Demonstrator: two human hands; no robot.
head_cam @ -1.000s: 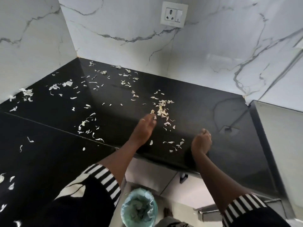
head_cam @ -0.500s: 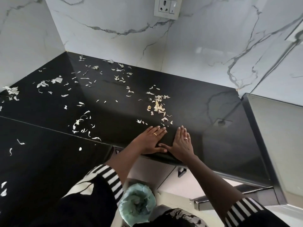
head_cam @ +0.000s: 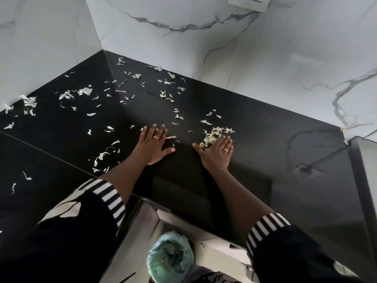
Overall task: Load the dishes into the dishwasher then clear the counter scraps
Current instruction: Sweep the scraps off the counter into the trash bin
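Pale peel scraps lie scattered over the black counter [head_cam: 255, 144], thickest at the back left [head_cam: 85, 91]. A small heap of scraps [head_cam: 213, 135] sits just beyond my right hand [head_cam: 217, 153], whose straight fingers lie flat on the counter and touch the heap's near edge. My left hand [head_cam: 154, 145] also lies flat with fingers spread, a few loose scraps [head_cam: 170, 137] beside its fingertips. Both hands wear a ring. Neither holds anything.
White marble walls close the corner at the back and left. A bin with a pale green liner [head_cam: 170, 256] stands on the floor below the counter edge. A grey appliance edge [head_cam: 365, 180] rises at the right. A wall socket [head_cam: 248, 2] is above.
Both hands have slid forward from the counter's front edge and moved apart, reaching the scraps. The right hand now touches the heap. The camera has tilted down and closer.
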